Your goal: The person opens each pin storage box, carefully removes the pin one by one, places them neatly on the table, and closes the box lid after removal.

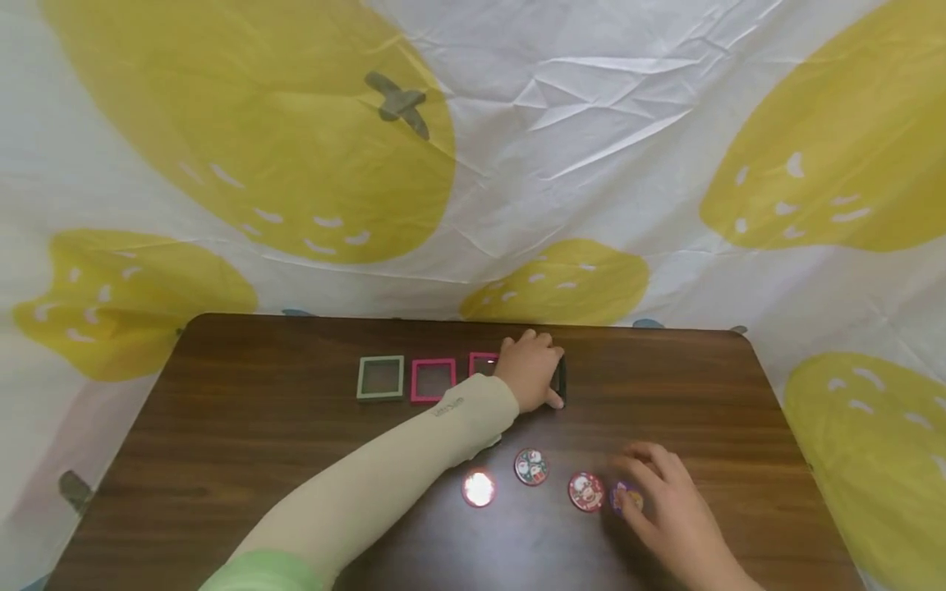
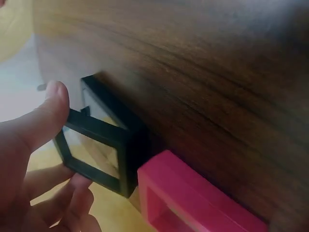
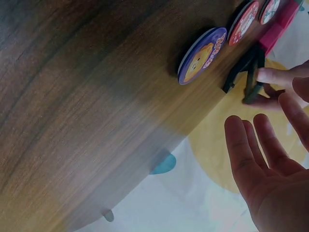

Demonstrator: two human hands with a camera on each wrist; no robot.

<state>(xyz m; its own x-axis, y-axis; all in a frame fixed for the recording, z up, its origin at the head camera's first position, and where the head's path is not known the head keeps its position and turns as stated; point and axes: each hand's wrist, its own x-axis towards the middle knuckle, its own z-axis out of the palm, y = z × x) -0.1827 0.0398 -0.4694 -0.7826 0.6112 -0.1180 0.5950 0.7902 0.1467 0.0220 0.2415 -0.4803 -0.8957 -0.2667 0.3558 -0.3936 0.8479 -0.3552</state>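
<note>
A small black square display frame [image 2: 96, 125] stands at the right end of the row, its two halves spread apart like a hinged case. My left hand [image 1: 529, 371] grips the lifted half between thumb and fingers; in the head view this hand covers most of the frame. My right hand [image 1: 676, 513] hovers over the purple round badge [image 3: 202, 55], fingers loosely extended and holding nothing. Left of that badge lies a red round badge [image 1: 586, 492], then a green-and-red one [image 1: 531, 466] and one washed out by glare [image 1: 479, 487].
A pale green frame [image 1: 360, 377] and a pink frame [image 1: 414, 381] lie left of my left hand. Another pink frame [image 2: 193, 191] adjoins the black one. The brown wooden table [image 1: 244, 427] ends at a lemon-patterned cloth [image 1: 502, 205].
</note>
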